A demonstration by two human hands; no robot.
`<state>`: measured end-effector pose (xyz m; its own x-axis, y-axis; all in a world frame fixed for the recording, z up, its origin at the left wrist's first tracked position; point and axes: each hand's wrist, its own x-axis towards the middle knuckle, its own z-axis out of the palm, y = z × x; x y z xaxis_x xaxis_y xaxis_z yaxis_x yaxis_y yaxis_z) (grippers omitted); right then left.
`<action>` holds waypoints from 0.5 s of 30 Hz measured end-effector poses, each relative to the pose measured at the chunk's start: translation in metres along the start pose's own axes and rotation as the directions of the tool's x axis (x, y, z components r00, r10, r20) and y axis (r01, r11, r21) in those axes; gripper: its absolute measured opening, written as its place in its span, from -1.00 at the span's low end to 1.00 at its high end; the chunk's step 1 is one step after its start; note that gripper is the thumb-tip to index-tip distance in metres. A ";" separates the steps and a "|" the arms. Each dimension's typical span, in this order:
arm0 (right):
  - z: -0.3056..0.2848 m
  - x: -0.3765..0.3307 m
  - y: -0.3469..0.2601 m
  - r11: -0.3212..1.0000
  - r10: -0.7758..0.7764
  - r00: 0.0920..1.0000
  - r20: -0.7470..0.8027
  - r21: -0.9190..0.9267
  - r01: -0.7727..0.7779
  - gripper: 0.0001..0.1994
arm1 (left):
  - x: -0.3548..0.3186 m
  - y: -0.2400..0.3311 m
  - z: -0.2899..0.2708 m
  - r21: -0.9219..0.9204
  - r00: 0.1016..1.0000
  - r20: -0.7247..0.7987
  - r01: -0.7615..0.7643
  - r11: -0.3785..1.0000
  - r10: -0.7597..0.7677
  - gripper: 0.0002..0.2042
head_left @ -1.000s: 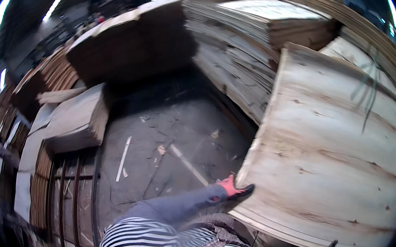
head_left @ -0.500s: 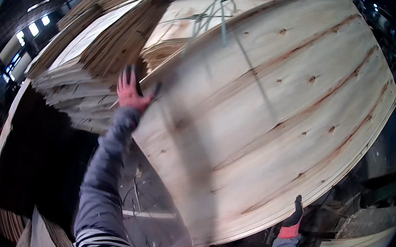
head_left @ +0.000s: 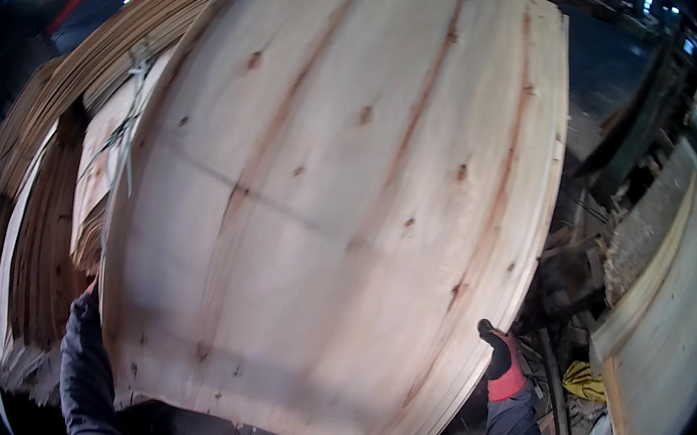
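Note:
A large stack of thin wood veneer sheets (head_left: 325,198), pale with brown streaks and knots, spans the middle of the view. At its lower right edge my right hand (head_left: 506,364), in a pink and black glove, is closed on the sheets, its thumb on top and its other fingers out of sight beneath. My left hand (head_left: 91,284) is at the left edge; only a sliver of its pink glove shows, and the sheet edge hides its fingers.
More veneer piles (head_left: 53,244) stand at the left, one tied with pale green cord (head_left: 130,120). On the right lie a pale board (head_left: 674,340), scrap wood (head_left: 570,269) and a yellow cloth-like item (head_left: 585,380).
The veneer sheets have swung leftward in view and now stand more upright. My left hand, earlier spread at their left edge, has moved down and left, mostly hidden. My right hand keeps its edge grip.

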<state>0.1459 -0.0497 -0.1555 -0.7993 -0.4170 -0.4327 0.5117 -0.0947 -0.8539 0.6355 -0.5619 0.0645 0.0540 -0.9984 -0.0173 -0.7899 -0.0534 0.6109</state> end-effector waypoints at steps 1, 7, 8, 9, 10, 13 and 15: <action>0.001 0.000 -0.001 1.000 -0.019 0.999 0.031 -0.009 0.019 -0.70 | -0.003 0.000 0.004 -0.025 1.000 0.003 -0.008 1.000 0.009 -0.51; -0.012 0.007 -0.002 0.995 -0.077 0.993 0.094 0.074 0.070 -0.71 | -0.008 0.016 0.046 -0.143 0.990 0.098 -0.090 0.986 0.105 -0.52; -0.007 0.000 -0.011 0.997 -0.074 0.995 0.065 0.042 0.072 -0.71 | -0.010 0.019 0.051 -0.164 0.985 0.118 -0.102 0.981 0.122 -0.52; -0.008 -0.004 -0.019 0.994 -0.106 0.992 0.066 -0.016 0.107 -0.72 | -0.012 0.023 0.057 -0.186 0.980 0.139 -0.114 0.976 0.141 -0.52; -0.010 -0.010 -0.030 0.986 -0.141 0.988 0.061 -0.084 0.145 -0.72 | -0.010 0.026 0.065 -0.217 0.974 0.166 -0.119 0.969 0.157 -0.52; -0.005 -0.035 -0.063 0.972 -0.207 0.976 0.072 -0.101 0.213 -0.73 | -0.005 0.035 0.090 -0.297 0.945 0.244 -0.142 0.944 0.219 -0.52; 0.004 -0.056 -0.081 0.969 -0.146 0.988 0.055 -0.193 0.154 -0.72 | -0.008 0.034 0.098 -0.334 0.926 0.289 -0.140 0.932 0.243 -0.52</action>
<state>0.1505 -0.0219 -0.0604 -0.8468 -0.4481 -0.2866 0.3119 0.0181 -0.9499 0.5486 -0.5574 0.0079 -0.3184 -0.9430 -0.0968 -0.5399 0.0965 0.8362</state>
